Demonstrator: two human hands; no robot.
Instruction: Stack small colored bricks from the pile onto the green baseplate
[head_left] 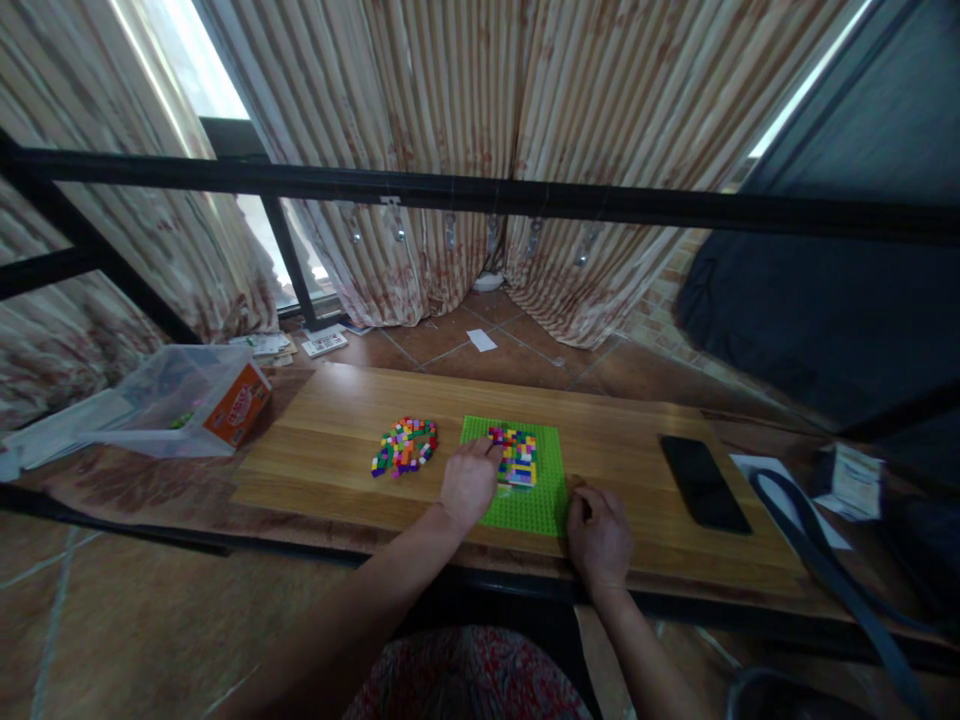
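A green baseplate [536,500] lies on the wooden board [337,410], with a cluster of small coloured bricks [516,455] built on its upper middle. My left hand [469,480] rests on the plate's left part, fingers curled and pinched together at the left edge of the built cluster; what they hold is too small to make out. My right hand [598,535] lies curled at the plate's lower right corner, touching its edge. A loose pile of coloured bricks [403,446] sits on the board just left of the plate.
A black phone [703,481] lies on the board at the right. A clear plastic box [187,398] stands at the left, off the board. Papers [780,480] and a dark strap [825,570] lie at the right. A black bar [480,195] crosses above.
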